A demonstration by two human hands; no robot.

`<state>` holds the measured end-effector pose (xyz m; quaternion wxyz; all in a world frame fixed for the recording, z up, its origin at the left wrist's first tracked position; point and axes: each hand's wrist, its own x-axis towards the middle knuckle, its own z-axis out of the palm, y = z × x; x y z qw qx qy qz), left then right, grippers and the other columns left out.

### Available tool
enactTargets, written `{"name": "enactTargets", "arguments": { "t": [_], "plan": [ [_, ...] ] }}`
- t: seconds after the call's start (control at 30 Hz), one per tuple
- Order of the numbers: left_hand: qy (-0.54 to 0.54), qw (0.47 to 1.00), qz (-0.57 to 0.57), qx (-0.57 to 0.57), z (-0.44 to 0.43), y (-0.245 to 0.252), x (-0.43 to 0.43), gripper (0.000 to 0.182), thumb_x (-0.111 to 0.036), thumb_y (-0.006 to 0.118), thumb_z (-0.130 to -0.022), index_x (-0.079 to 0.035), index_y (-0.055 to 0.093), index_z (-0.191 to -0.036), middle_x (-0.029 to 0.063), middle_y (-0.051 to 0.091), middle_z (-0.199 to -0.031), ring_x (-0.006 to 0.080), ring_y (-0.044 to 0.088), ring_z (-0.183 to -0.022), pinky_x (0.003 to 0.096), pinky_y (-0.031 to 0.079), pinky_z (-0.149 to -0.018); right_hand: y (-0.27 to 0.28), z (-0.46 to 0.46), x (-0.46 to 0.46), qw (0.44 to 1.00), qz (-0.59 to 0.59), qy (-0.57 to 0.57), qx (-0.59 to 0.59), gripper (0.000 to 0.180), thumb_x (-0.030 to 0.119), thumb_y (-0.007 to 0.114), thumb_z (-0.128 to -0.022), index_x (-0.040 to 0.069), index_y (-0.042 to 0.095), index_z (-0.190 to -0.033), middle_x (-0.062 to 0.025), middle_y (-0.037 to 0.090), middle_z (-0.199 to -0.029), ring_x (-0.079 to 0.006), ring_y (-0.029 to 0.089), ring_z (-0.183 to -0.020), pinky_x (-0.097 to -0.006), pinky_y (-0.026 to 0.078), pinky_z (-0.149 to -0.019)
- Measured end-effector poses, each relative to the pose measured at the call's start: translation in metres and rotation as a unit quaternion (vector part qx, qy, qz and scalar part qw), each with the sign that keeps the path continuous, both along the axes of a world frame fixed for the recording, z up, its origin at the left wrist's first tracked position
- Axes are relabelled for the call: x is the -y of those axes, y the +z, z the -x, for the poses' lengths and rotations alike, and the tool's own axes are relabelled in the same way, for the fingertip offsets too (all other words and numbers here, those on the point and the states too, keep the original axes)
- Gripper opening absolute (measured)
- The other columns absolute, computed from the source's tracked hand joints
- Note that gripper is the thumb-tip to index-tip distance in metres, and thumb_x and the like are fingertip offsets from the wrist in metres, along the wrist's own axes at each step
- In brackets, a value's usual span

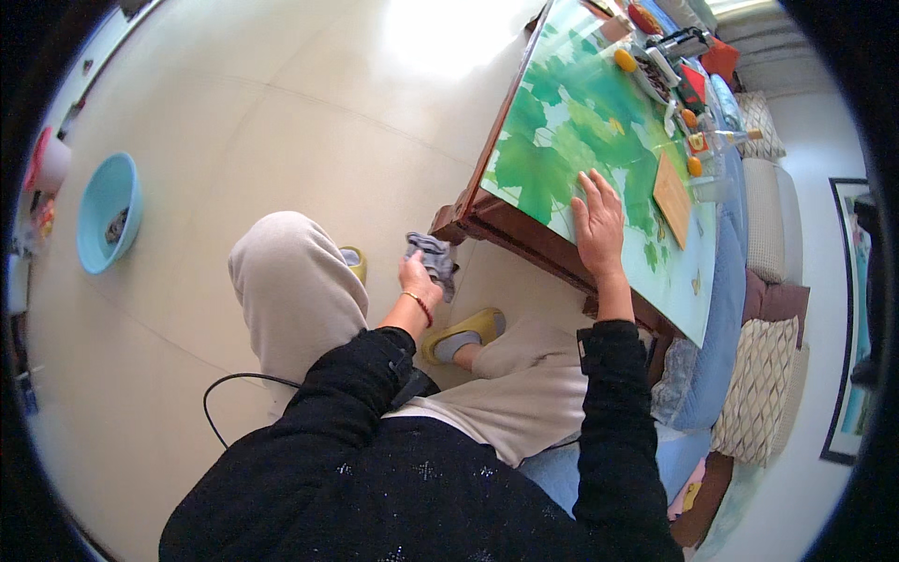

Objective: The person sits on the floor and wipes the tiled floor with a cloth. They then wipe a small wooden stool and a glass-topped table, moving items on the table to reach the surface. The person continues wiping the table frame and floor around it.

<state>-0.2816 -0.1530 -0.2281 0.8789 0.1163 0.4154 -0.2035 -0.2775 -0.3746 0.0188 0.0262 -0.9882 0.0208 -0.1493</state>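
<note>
My left hand (pixel 417 279) grips a crumpled grey patterned cloth (pixel 435 258) beside the dark wooden corner leg (pixel 449 223) of a low table. Whether the cloth touches the wood is hard to tell. My right hand (pixel 601 232) lies on the table's top (pixel 530 172), palm down and fingers slightly apart, holding nothing. The top bears a green leaf pattern. A wooden board (pixel 672 200) sits just to the right of that hand.
A light blue basin (pixel 109 211) with a dark cloth (pixel 116 226) in it stands on the floor at left. A glass bottle (pixel 727 139), a drinking glass (pixel 709 190) and several orange fruits (pixel 624 60) line the table's far side. Beyond is a blue-covered sofa (pixel 727 281).
</note>
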Motion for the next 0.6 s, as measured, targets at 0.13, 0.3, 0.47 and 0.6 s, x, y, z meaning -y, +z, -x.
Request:
{"name": "enactTargets", "arguments": {
  "t": [0.13,0.3,0.47,0.6],
  "plan": [
    [0.035,0.973,0.216,0.08,-0.001,0.032,0.04,0.065,-0.058,0.025,-0.101,-0.007,0.054,-0.13,0.013,0.06,-0.127,0.0338,0.055,-0.116,0.0497,0.042,-0.102,-0.004,0.002,0.0,0.999,0.006,0.02,0.035,0.042,0.034,0.051,-0.099,0.013,0.056,-0.134,-0.0096,0.049,-0.143,-0.0299,0.044,-0.132,-0.0426,0.032,-0.111],
    [0.066,0.959,0.224,0.16,-0.024,0.073,0.071,0.087,-0.074,0.015,-0.094,-0.009,0.044,-0.144,0.0118,0.048,-0.146,0.0312,0.043,-0.133,0.0446,0.031,-0.114,0.005,0.0,-0.009,1.0,-0.004,0.013,0.015,0.04,0.03,0.051,-0.099,0.012,0.056,-0.134,-0.0114,0.05,-0.142,-0.0311,0.044,-0.132,-0.0423,0.032,-0.111],
    [0.123,0.956,0.253,0.079,-0.038,0.032,0.072,0.088,-0.074,0.012,-0.094,-0.01,0.043,-0.145,0.0115,0.05,-0.145,0.0322,0.045,-0.132,0.0444,0.031,-0.114,0.007,-0.001,-0.013,1.0,-0.016,0.025,-0.006,0.041,0.025,0.049,-0.099,0.007,0.054,-0.136,-0.0144,0.048,-0.144,-0.0331,0.042,-0.133,-0.043,0.03,-0.112],
    [0.142,0.963,0.219,0.069,-0.05,-0.019,0.083,0.089,-0.075,0.015,-0.093,-0.008,0.038,-0.148,0.0132,0.045,-0.149,0.0334,0.041,-0.136,0.0462,0.03,-0.116,0.01,-0.002,-0.014,0.999,-0.022,0.019,-0.023,0.042,0.025,0.046,-0.1,0.005,0.052,-0.137,-0.0158,0.046,-0.145,-0.0333,0.04,-0.135,-0.0432,0.028,-0.113]
  ]
}}
